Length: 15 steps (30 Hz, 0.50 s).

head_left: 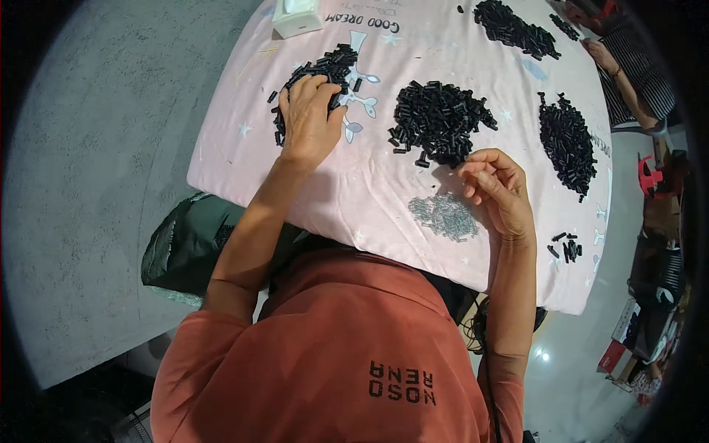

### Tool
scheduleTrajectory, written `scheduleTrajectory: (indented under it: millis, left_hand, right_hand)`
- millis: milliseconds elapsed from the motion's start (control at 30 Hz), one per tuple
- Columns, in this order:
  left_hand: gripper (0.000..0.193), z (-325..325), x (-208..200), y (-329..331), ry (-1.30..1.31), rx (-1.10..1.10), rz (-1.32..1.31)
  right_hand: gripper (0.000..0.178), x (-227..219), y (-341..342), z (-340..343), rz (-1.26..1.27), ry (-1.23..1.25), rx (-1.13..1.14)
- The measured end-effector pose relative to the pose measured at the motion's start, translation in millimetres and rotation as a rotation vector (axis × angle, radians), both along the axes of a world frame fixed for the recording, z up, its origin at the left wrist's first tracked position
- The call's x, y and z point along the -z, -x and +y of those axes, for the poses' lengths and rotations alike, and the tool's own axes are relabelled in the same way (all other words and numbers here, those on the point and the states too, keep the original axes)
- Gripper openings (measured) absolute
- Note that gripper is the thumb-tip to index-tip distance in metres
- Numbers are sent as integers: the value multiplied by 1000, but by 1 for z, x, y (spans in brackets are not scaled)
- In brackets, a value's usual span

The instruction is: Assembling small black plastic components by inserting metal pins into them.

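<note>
My left hand point(312, 122) rests on a heap of small black cylindrical pieces point(336, 66), palm down with the fingers apart; its fingertips touch the pieces and are partly hidden. Nearer the middle lies a larger heap of like black pieces point(437, 118). At that heap's lower right edge my right hand point(502, 188) is raised, thumb and fingers bent together in a pinch. Whatever sits between those fingertips is too small to make out. Just left of the right hand, thin silvery metal pins or screws point(445, 216) lie in a flat scatter.
The pink patterned cloth point(354, 199) covers the table. More black pieces form heaps at the far right point(513, 29) and right point(567, 148), with a few loose ones point(567, 247) below. A tissue box point(298, 18) stands at the far edge. Another person's arm point(628, 88) shows at right.
</note>
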State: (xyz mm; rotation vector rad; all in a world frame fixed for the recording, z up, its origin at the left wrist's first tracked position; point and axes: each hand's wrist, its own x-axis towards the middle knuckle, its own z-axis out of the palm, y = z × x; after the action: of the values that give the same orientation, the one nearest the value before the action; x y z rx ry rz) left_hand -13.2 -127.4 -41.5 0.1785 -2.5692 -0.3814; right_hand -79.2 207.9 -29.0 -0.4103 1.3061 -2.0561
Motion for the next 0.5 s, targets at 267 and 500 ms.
scheduleTrajectory:
  millis: [267, 500]
  left_hand:
    - [18, 46, -13, 6, -193, 271, 59]
    - [10, 89, -21, -8, -337, 528, -35]
  right_hand:
    - [16, 2, 3, 3, 17, -15, 129]
    - [8, 3, 3, 0, 25, -59, 282]
